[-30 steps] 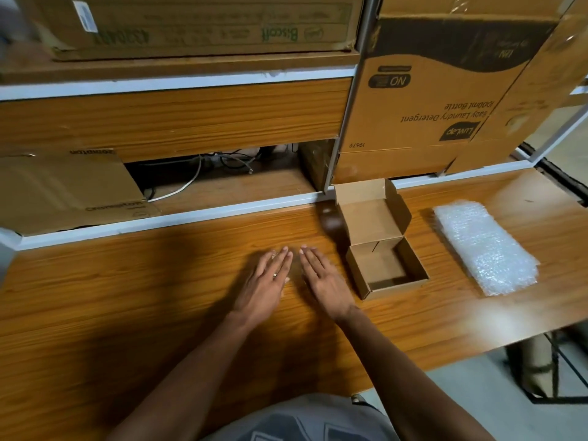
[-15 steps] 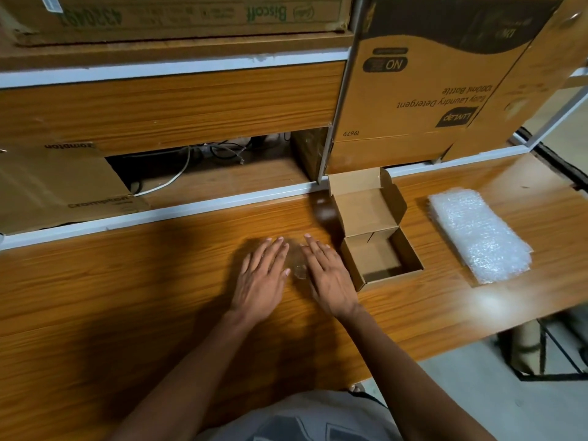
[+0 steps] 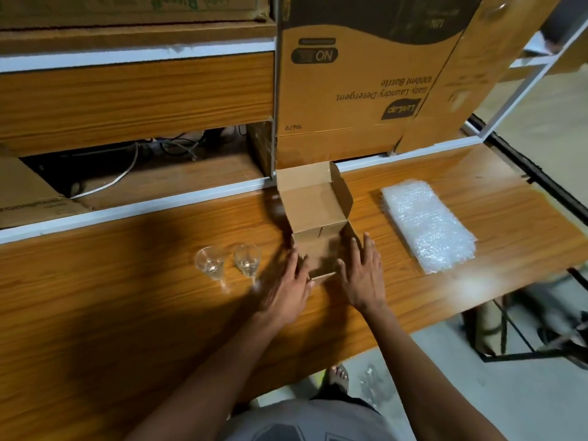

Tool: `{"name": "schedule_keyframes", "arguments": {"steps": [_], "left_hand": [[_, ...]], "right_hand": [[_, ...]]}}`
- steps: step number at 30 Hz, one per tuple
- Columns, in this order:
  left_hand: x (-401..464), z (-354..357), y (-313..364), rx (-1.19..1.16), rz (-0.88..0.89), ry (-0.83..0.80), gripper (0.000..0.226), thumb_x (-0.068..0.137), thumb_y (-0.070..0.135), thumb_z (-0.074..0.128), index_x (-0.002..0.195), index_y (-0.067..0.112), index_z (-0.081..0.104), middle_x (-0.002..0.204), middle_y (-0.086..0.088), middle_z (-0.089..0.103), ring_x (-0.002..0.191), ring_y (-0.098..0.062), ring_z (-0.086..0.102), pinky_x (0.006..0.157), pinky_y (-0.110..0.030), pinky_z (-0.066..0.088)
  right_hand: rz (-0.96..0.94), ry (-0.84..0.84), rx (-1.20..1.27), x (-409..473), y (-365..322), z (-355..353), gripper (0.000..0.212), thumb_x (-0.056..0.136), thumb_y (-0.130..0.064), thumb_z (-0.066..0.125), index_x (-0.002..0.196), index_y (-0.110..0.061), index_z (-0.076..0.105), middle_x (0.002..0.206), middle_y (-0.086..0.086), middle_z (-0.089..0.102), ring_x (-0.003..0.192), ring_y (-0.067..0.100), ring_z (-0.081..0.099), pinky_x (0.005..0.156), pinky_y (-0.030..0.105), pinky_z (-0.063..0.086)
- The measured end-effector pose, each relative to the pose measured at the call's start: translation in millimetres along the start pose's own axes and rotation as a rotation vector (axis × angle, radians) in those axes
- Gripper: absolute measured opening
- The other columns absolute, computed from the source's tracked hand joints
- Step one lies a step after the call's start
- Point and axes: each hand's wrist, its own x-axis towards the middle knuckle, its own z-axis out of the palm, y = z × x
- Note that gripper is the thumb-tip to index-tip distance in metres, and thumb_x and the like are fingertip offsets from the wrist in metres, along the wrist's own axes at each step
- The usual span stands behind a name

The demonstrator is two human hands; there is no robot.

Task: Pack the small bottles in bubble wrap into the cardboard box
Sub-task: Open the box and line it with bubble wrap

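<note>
A small open cardboard box (image 3: 313,211) stands on the wooden table (image 3: 127,297), its lid flap tilted up toward the back. My left hand (image 3: 286,291) lies at the box's left front corner with straight fingers. My right hand (image 3: 362,275) lies at its right front side, fingers straight and pointing away from me. Two small clear glass bottles (image 3: 211,265) (image 3: 248,262) lie on the table left of my left hand, untouched. A folded stack of bubble wrap (image 3: 426,224) rests to the right of the box.
Large cardboard cartons (image 3: 359,78) stand behind the box against the back. A low shelf opening with cables (image 3: 165,148) is at the back left. The table's right end (image 3: 525,186) and front edge drop to the floor, where a foot (image 3: 339,375) shows.
Both hands moved right, from flat on the table beside each other to either side of the box's front. The two glass bottles they covered now lie in view.
</note>
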Motion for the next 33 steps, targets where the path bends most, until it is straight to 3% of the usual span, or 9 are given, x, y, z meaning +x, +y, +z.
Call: {"name": "schedule_keyframes", "arguments": {"steps": [3,7,10,12,14,16,24,30,33], "left_hand": [[6,7,9,0.008,-0.050,-0.031,0.064,0.113,0.044,0.036,0.169,0.021,0.014,0.174,-0.004,-0.026,0.145,-0.037,0.049,0.115,-0.048,0.047],[10,3,22,-0.004,-0.111,-0.044,0.065,0.114,0.042,0.034,0.170,0.022,0.008,0.174,0.001,-0.028,0.138,-0.040,0.055,0.113,-0.050,0.047],[14,3,23,0.016,-0.104,-0.023,0.066,0.113,0.045,0.034,0.170,0.023,0.007,0.174,0.003,-0.028,0.147,-0.037,0.046,0.117,-0.051,0.042],[15,7,24,0.006,-0.121,0.007,0.071,0.111,0.049,0.038,0.170,0.024,0.007,0.175,0.001,-0.025,0.160,-0.034,0.023,0.126,-0.052,0.031],[14,8,34,0.042,-0.118,0.093,0.072,0.109,0.053,0.040,0.169,0.024,0.013,0.177,-0.003,-0.013,0.163,-0.033,0.008,0.129,-0.054,0.024],[18,6,54,0.072,-0.080,0.194,0.064,0.107,0.049,0.043,0.164,0.023,0.029,0.176,-0.006,0.007,0.160,-0.034,0.017,0.127,-0.054,0.029],[103,13,174,-0.208,0.120,0.255,0.042,0.109,0.032,0.049,0.149,0.018,0.052,0.154,0.001,0.041,0.140,-0.021,0.046,0.117,-0.045,0.044],[189,35,215,-0.350,-0.095,0.130,0.039,0.108,0.031,0.052,0.145,0.018,0.053,0.144,-0.004,0.056,0.130,-0.027,0.057,0.112,-0.048,0.046],[217,46,227,-0.451,-0.227,0.106,0.036,0.107,0.025,0.057,0.142,0.017,0.057,0.141,-0.005,0.062,0.129,-0.028,0.058,0.111,-0.046,0.045]], "right_hand": [[-0.006,-0.067,0.048,5,13,-1,0.077,0.108,-0.060,0.017,0.166,-0.009,0.026,0.176,0.013,0.009,0.157,0.036,0.025,0.127,0.049,0.025],[-0.038,-0.073,0.087,10,18,-5,0.071,0.112,-0.054,0.023,0.166,-0.009,0.024,0.176,0.012,0.011,0.157,0.033,0.027,0.127,0.046,0.025],[-0.079,-0.079,0.118,14,24,-9,0.069,0.112,-0.052,0.023,0.167,-0.010,0.024,0.176,0.012,0.012,0.158,0.031,0.023,0.129,0.045,0.023],[-0.124,-0.060,0.158,14,31,-13,0.065,0.113,-0.051,0.027,0.165,-0.013,0.030,0.174,0.012,0.020,0.157,0.030,0.026,0.128,0.045,0.026],[-0.187,0.024,0.227,15,41,-19,0.054,0.113,-0.045,0.037,0.156,-0.013,0.044,0.164,0.012,0.039,0.147,0.029,0.039,0.122,0.043,0.037],[-0.229,0.110,0.277,19,54,-25,0.043,0.113,-0.037,0.042,0.146,-0.013,0.053,0.151,0.010,0.051,0.134,0.028,0.050,0.112,0.042,0.046],[-0.196,0.138,0.283,72,145,-52,0.053,0.093,-0.024,0.043,0.142,-0.007,0.055,0.146,0.015,0.053,0.134,0.033,0.050,0.111,0.047,0.046],[-0.161,0.191,0.146,129,214,-53,0.045,0.103,-0.010,0.053,0.147,-0.002,0.052,0.154,0.024,0.049,0.142,0.044,0.047,0.111,0.059,0.045],[-0.150,0.131,0.078,146,238,-47,0.050,0.109,-0.020,0.048,0.156,-0.005,0.044,0.165,0.021,0.039,0.153,0.042,0.035,0.120,0.060,0.036]]}}
